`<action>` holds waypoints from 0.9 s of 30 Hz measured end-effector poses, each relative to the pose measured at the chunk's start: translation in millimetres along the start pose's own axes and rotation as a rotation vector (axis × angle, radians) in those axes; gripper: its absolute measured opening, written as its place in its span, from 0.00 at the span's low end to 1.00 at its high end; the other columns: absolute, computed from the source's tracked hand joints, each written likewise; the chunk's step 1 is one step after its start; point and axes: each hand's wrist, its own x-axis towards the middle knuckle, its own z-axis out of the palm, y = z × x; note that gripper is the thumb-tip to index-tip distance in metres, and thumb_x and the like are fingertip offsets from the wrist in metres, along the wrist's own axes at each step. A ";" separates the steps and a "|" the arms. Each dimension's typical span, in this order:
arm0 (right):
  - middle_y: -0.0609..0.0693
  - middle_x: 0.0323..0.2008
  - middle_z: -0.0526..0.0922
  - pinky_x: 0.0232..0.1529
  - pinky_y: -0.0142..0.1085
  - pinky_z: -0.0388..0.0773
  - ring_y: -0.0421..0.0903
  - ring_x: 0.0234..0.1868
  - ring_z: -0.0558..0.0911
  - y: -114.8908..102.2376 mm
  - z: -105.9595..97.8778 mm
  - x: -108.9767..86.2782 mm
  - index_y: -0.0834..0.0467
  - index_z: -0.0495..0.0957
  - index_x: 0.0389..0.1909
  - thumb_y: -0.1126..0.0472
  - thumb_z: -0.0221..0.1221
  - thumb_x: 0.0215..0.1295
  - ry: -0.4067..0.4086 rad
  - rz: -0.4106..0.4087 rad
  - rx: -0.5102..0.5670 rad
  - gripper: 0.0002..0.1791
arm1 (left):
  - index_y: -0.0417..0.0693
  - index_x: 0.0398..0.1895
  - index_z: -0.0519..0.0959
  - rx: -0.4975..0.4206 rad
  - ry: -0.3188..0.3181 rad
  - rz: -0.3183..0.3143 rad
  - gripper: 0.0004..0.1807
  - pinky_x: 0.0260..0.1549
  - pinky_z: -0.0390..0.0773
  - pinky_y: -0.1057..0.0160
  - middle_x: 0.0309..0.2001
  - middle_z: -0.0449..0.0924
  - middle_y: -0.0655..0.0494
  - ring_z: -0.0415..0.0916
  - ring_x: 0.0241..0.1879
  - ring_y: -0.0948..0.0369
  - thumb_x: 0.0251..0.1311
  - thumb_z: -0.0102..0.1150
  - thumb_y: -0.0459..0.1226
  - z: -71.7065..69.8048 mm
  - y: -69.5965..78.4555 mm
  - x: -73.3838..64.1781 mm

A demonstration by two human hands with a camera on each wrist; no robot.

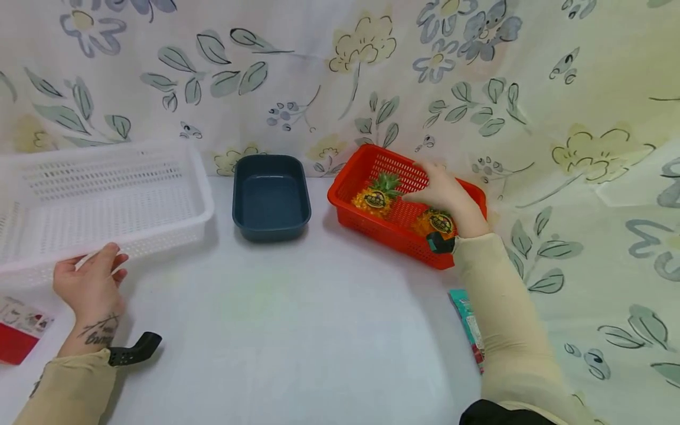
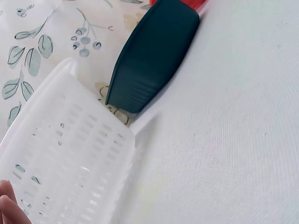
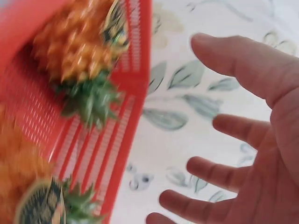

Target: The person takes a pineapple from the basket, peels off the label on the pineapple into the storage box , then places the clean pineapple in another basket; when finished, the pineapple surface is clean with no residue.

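Observation:
My left hand (image 1: 91, 289) grips the near rim of a white plastic basket (image 1: 164, 236) on the left; its fingertips (image 2: 13, 212) show against the slotted wall in the left wrist view. Over the far right part of a red plastic basket (image 1: 379, 231), my right hand (image 1: 445, 192) hovers with fingers spread and nothing in them. Two small pineapples with dark round labels lie in the red basket: the left pineapple (image 1: 372, 203) has its green crown in sight, while the right pineapple (image 1: 435, 223) is partly covered by my right hand and wrist.
Between the baskets stands a dark blue rectangular tub (image 1: 271, 203). A teal packet (image 1: 468, 324) lies by my right forearm, which partly covers it. A red and white box (image 1: 20, 330) is at the left edge. Behind the white table (image 1: 297, 330) hangs a flowered cloth (image 1: 319, 77).

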 end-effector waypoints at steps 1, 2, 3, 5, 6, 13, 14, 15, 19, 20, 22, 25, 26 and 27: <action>0.60 0.70 0.48 0.59 0.62 0.59 0.61 0.66 0.56 4.4 -1.5 2.6 0.52 0.50 0.71 0.43 0.64 0.52 -0.036 0.016 -0.027 0.50 | 0.51 0.44 0.67 0.003 0.005 0.002 0.30 0.10 0.72 0.68 0.28 0.84 0.55 0.78 0.17 0.61 0.39 0.72 0.27 -0.3 -0.1 0.3; 0.61 0.70 0.47 0.59 0.62 0.60 0.62 0.66 0.56 8.9 -2.6 5.5 0.53 0.49 0.71 0.44 0.64 0.52 -0.073 0.031 -0.052 0.50 | 0.51 0.44 0.67 0.006 0.012 0.003 0.30 0.09 0.72 0.68 0.28 0.84 0.55 0.78 0.17 0.61 0.39 0.73 0.27 -0.7 -0.2 0.7; 0.62 0.70 0.47 0.59 0.61 0.60 0.62 0.66 0.56 13.2 -3.7 8.0 0.54 0.49 0.71 0.44 0.64 0.52 -0.109 0.048 -0.069 0.50 | 0.51 0.44 0.68 0.012 0.015 0.004 0.30 0.09 0.71 0.69 0.29 0.84 0.55 0.78 0.17 0.61 0.38 0.73 0.27 -1.1 -0.5 1.1; 0.63 0.70 0.46 0.59 0.61 0.61 0.62 0.65 0.56 21.8 -5.0 13.0 0.54 0.48 0.71 0.45 0.65 0.51 -0.176 0.097 -0.092 0.51 | 0.51 0.44 0.68 0.022 0.022 0.008 0.31 0.09 0.71 0.69 0.30 0.84 0.55 0.78 0.17 0.61 0.37 0.74 0.28 -1.9 -1.1 2.0; 0.62 0.70 0.48 0.58 0.62 0.61 0.62 0.65 0.56 25.6 -5.4 14.7 0.54 0.49 0.71 0.45 0.66 0.50 -0.204 0.128 -0.099 0.52 | 0.51 0.44 0.69 0.024 0.023 0.007 0.31 0.09 0.71 0.69 0.31 0.84 0.55 0.79 0.17 0.61 0.36 0.74 0.28 -2.3 -1.3 2.2; 0.62 0.70 0.49 0.58 0.64 0.58 0.63 0.63 0.53 40.8 -2.5 17.3 0.53 0.46 0.72 0.45 0.67 0.48 -0.380 0.332 -0.047 0.55 | 0.52 0.45 0.68 0.058 0.019 0.015 0.32 0.10 0.71 0.70 0.29 0.84 0.56 0.79 0.18 0.62 0.34 0.76 0.31 -3.3 -3.0 2.1; 0.62 0.70 0.48 0.58 0.64 0.58 0.64 0.63 0.52 41.9 -1.8 17.5 0.52 0.45 0.72 0.44 0.67 0.48 -0.394 0.359 -0.032 0.56 | 0.52 0.45 0.69 0.064 0.019 0.019 0.33 0.10 0.71 0.70 0.29 0.84 0.57 0.79 0.18 0.62 0.33 0.77 0.32 -3.5 -3.0 2.1; 0.63 0.70 0.47 0.58 0.64 0.58 0.64 0.63 0.51 42.5 -0.9 18.3 0.52 0.44 0.73 0.44 0.67 0.47 -0.403 0.382 -0.027 0.56 | 0.52 0.45 0.69 0.069 0.020 0.020 0.34 0.11 0.71 0.70 0.29 0.84 0.57 0.79 0.18 0.62 0.33 0.77 0.33 -3.7 -2.9 2.3; 0.65 0.71 0.41 0.59 0.64 0.58 0.66 0.64 0.47 42.7 1.0 20.1 0.49 0.41 0.73 0.44 0.68 0.46 -0.436 0.466 0.011 0.58 | 0.52 0.48 0.69 0.073 0.016 0.027 0.35 0.11 0.71 0.70 0.31 0.84 0.57 0.79 0.19 0.62 0.33 0.77 0.34 -3.1 -2.1 2.1; 0.66 0.71 0.40 0.59 0.63 0.58 0.66 0.64 0.47 42.5 1.4 20.4 0.48 0.40 0.73 0.44 0.68 0.46 -0.445 0.481 0.013 0.59 | 0.51 0.48 0.69 0.069 0.015 0.029 0.35 0.11 0.71 0.70 0.31 0.84 0.57 0.79 0.19 0.62 0.33 0.77 0.33 -2.7 -2.0 2.0; 0.66 0.71 0.38 0.60 0.63 0.56 0.66 0.64 0.46 42.7 2.4 21.5 0.49 0.40 0.73 0.44 0.68 0.47 -0.466 0.488 0.003 0.59 | 0.52 0.49 0.69 0.065 0.008 0.030 0.34 0.11 0.71 0.70 0.31 0.84 0.57 0.79 0.19 0.62 0.34 0.76 0.33 -2.3 -1.6 1.6; 0.67 0.71 0.35 0.61 0.63 0.55 0.67 0.65 0.45 42.8 2.9 22.3 0.49 0.39 0.73 0.43 0.68 0.46 -0.486 0.491 -0.002 0.60 | 0.52 0.49 0.69 0.072 0.003 0.031 0.34 0.11 0.71 0.70 0.31 0.84 0.57 0.79 0.19 0.63 0.35 0.76 0.33 -2.5 -1.6 1.6; 0.67 0.71 0.35 0.61 0.64 0.54 0.67 0.65 0.44 43.0 2.9 22.2 0.49 0.39 0.73 0.42 0.68 0.45 -0.487 0.497 0.007 0.60 | 0.52 0.48 0.69 0.080 0.004 0.032 0.33 0.11 0.71 0.70 0.31 0.84 0.57 0.79 0.19 0.63 0.35 0.76 0.33 -2.7 -1.7 1.7; 0.67 0.71 0.34 0.60 0.64 0.54 0.68 0.65 0.43 43.2 3.0 22.1 0.49 0.38 0.73 0.42 0.68 0.44 -0.489 0.496 0.011 0.61 | 0.52 0.48 0.69 0.086 0.005 0.032 0.33 0.11 0.72 0.70 0.31 0.84 0.58 0.79 0.19 0.63 0.35 0.76 0.33 -2.9 -1.8 1.8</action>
